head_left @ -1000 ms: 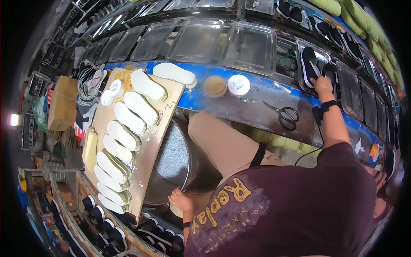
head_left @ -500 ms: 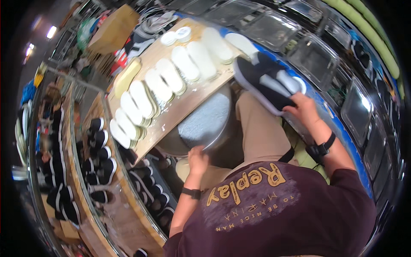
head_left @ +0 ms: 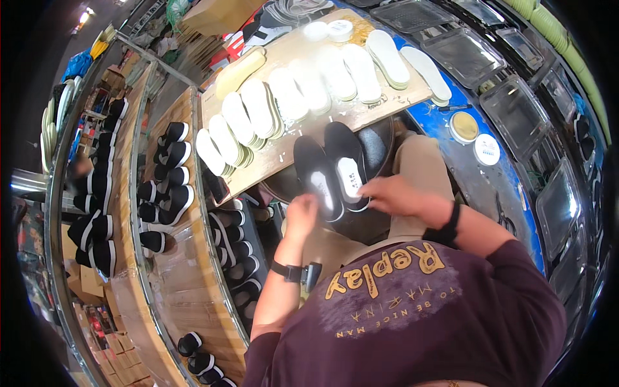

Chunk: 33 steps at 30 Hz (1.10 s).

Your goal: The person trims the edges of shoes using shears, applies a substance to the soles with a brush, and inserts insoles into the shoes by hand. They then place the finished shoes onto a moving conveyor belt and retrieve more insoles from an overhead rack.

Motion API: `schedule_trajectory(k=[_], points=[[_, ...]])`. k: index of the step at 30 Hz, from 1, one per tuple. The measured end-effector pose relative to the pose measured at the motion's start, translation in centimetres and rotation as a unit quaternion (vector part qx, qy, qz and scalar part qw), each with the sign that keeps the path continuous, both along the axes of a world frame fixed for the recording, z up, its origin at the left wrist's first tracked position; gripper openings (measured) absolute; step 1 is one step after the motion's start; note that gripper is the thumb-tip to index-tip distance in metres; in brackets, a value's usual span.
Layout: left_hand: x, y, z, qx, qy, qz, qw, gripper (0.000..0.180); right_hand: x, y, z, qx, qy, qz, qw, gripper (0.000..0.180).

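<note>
Two black slip-on shoes (head_left: 342, 140) with pale insoles hang side by side over my lap, toes pointing away from me. My right hand (head_left: 396, 195) pinches the heel of the right-hand shoe. At the heel of the left-hand shoe (head_left: 311, 158) is my left hand (head_left: 302, 214), its fingers closed against the edge and partly hidden. Beyond the toes, a wooden board (head_left: 309, 142) carries rows of stacked white insoles (head_left: 261, 106). Beneath the shoes, a round metal basin (head_left: 380, 143) with grey-blue material inside is mostly covered.
On my left, wooden racks (head_left: 203, 271) hold several black shoes with white soles. A blue-edged bench (head_left: 503, 187) on my right bears round tubs (head_left: 463, 127), a black pen (head_left: 455, 108) and scissors (head_left: 505, 216). Clear plastic trays (head_left: 516, 106) stand beyond it.
My right hand has brought the shoes from the right-hand bench to the middle, over the basin. My left hand, empty before, has closed at the left shoe's heel. The view has shifted.
</note>
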State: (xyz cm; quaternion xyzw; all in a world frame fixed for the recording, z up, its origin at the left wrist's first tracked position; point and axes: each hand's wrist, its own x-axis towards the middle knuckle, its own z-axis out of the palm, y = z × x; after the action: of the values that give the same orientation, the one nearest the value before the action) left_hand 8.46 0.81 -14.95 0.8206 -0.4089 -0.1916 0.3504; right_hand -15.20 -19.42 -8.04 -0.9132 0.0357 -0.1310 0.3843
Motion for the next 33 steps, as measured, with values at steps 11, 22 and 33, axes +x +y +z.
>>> schedule_trajectory(k=[11,22,33], points=[[-3.6,-11.7,5.5,0.207,-0.031,0.013,0.978,0.062,-38.7,-9.0,-9.2,-0.078,0.606,-0.435,0.662,0.056],[-1.7,-3.7,2.0,-0.146,-0.003,0.061,0.987,0.017,-27.7,-4.6,-6.1,-0.091,0.316,-0.561,0.76,0.036],[0.6,5.8,6.3,-0.035,-0.278,0.068,0.957,0.024,-1.6,1.0,6.9,0.002,0.167,-0.149,0.975,0.058]])
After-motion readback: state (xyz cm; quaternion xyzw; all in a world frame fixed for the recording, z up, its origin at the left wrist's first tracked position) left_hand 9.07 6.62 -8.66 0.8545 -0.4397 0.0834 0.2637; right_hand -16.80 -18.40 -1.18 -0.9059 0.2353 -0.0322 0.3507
